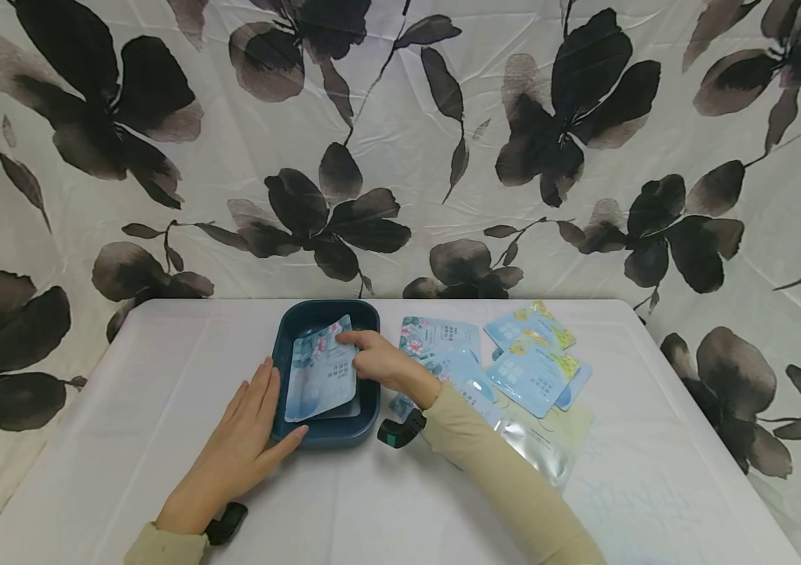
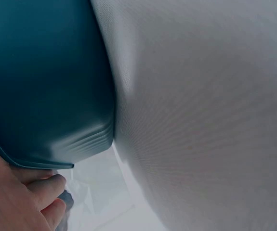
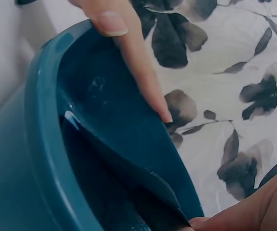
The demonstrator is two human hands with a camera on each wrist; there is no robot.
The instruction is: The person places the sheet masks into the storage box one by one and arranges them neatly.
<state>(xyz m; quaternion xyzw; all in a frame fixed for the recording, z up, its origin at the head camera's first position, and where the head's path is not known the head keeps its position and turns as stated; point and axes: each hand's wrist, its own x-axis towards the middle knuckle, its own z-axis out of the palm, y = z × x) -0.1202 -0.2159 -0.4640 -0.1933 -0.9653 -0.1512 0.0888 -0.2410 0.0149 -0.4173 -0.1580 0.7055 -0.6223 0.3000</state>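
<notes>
A dark blue plastic tub (image 1: 370, 420) holds a light blue flat sachet (image 1: 318, 378) with pink flowers and rows of print, like a face mask packet. Another sachet's edge shows beneath it. My right hand (image 1: 387, 362) reaches over the tub's right side and pinches the upper sachet near its right edge. In the right wrist view, the thumb and fingers (image 3: 254, 207) meet the sachet's corner, and the sachet stands tilted inside the tub. My left hand (image 1: 241, 435) rests along the tub's left rim, fingers straight, thumb spread toward the front rim.
Right of the tub lie flowered blue sachets (image 1: 438, 337), yellow-and-blue sachets (image 1: 534, 375) and a silver and pale yellow packet (image 1: 537, 447), partly under my right forearm. The white table (image 1: 682, 439) ends at a floral curtain (image 1: 442, 157) behind.
</notes>
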